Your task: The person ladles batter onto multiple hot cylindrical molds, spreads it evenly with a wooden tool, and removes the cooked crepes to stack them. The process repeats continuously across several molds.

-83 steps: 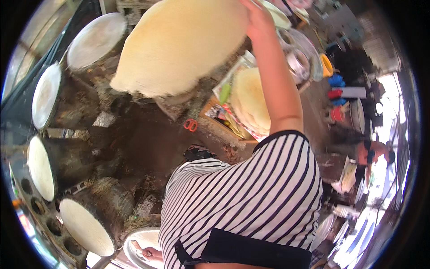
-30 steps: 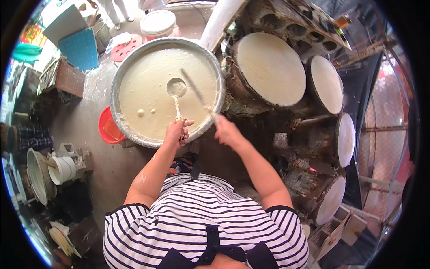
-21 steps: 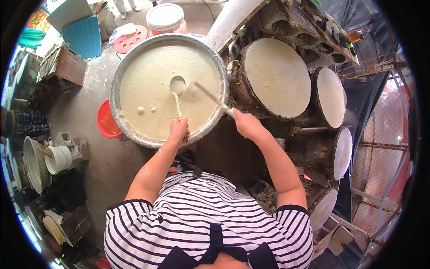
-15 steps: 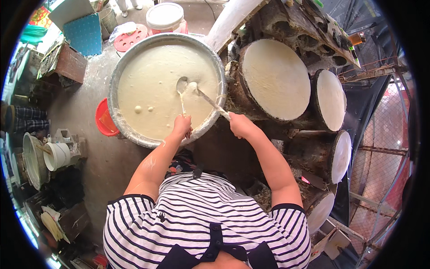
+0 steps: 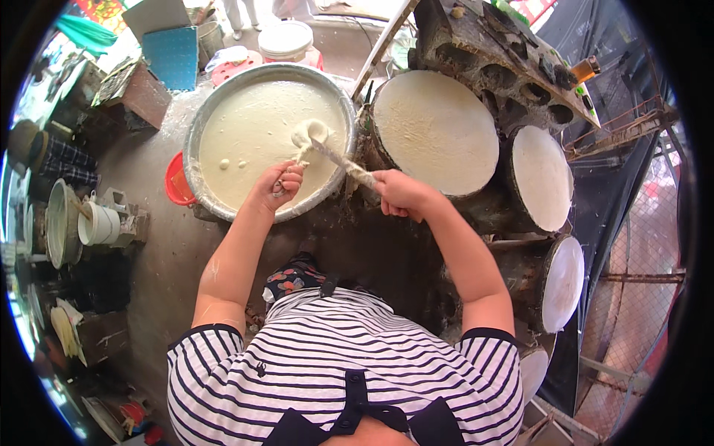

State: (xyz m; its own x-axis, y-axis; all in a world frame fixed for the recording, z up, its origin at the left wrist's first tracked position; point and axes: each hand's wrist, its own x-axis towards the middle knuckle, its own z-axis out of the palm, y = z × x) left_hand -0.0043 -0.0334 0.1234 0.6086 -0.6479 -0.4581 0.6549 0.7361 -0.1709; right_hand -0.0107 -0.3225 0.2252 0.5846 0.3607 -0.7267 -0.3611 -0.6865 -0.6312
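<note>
A wide metal basin point(image 5: 195, 111) of thick cream-coloured batter point(image 5: 253, 123) stands in front of me. My left hand point(image 5: 280, 182) is closed round the handle of a ladle point(image 5: 307, 135), whose bowl looks full of pale batter over the basin's right part. A batter-coated flat stick point(image 5: 343, 160) is gripped in my right hand point(image 5: 403, 195), just beyond the basin's right rim. The stick's far end touches or overlaps the ladle bowl; I cannot tell which. To the right lies a large round, pale, cloth-like top point(image 5: 439, 134) on a dark drum.
More pale-topped drums point(image 5: 543, 178) curve down the right side. A stained block stove or rack with round holes point(image 5: 513, 74) stands behind them. Beside the basin are a red bowl point(image 5: 178, 181) and a white lidded bucket point(image 5: 285, 39). A white pail point(image 5: 98, 224) sits far left.
The ladle bowl, which looked hollow in the batter, now looks filled. Both hands have come up with their tools, and the view has shifted so the right-hand drums appear nearer.
</note>
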